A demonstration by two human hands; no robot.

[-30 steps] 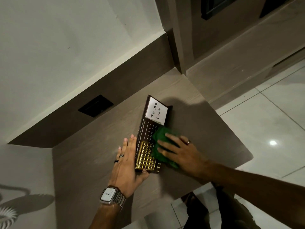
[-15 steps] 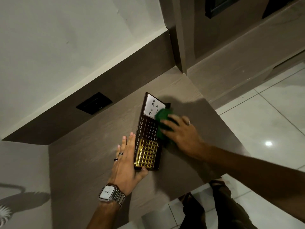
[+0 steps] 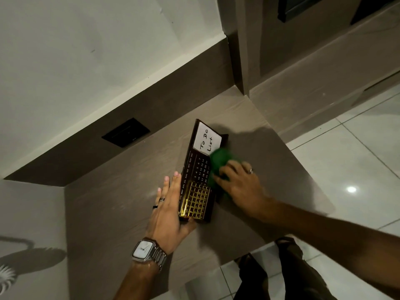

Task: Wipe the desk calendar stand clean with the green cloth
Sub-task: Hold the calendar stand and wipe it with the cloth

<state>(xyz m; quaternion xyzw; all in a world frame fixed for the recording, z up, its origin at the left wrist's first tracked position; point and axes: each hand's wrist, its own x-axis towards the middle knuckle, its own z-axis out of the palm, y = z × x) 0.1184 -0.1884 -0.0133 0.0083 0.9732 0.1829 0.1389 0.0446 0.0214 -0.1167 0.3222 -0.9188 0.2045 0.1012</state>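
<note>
The dark brown desk calendar stand [image 3: 195,167] lies on the brown desk, with a white "To Do List" card at its far end and a gold grid at its near end. My left hand [image 3: 168,206] lies flat against the stand's left edge, thumb under its near corner, bracing it. My right hand [image 3: 240,185] presses the bunched green cloth [image 3: 219,159] onto the stand's right side, near the date numbers just below the card. The cloth hides part of the numbers.
The desk [image 3: 121,204] meets a brown back panel with a black socket plate [image 3: 126,132]. A wall corner and cabinet [image 3: 242,61] rise at the far right. The desk's right and near edges drop to a white tiled floor [image 3: 355,169]; my legs show below.
My right hand swept the green cloth from the stand's near middle up toward the card, then slightly back down. My left hand stayed braced on the stand's left edge.
</note>
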